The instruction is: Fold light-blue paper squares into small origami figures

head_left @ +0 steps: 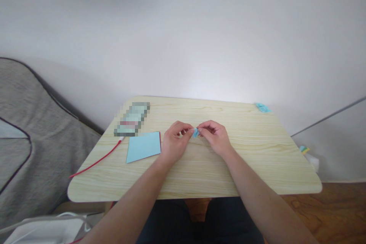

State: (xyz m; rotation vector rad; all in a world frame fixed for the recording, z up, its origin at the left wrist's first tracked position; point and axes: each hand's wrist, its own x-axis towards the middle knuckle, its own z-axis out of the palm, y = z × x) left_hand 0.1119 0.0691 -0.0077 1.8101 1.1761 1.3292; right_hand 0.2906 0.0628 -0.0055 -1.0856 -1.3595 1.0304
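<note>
Between my two hands, over the middle of the table, is a small folded piece of light-blue paper [196, 133]. My left hand [176, 140] pinches its left side between thumb and fingers. On the other side, the thumb and forefinger of my right hand [215, 136] close on it. The fingertips cover part of the paper, so its full folded shape cannot be made out. Left of my left hand lies a stack of square paper [143, 147], light blue on top with a red edge showing.
The light wood table [243, 175] stands against a white wall [200, 38]. A blurred-out phone [132, 119] with a red cable [97, 162] lies at the left. Folded blue paper [262, 107] sits at the back right corner. Grey fabric [42, 141] borders the left side.
</note>
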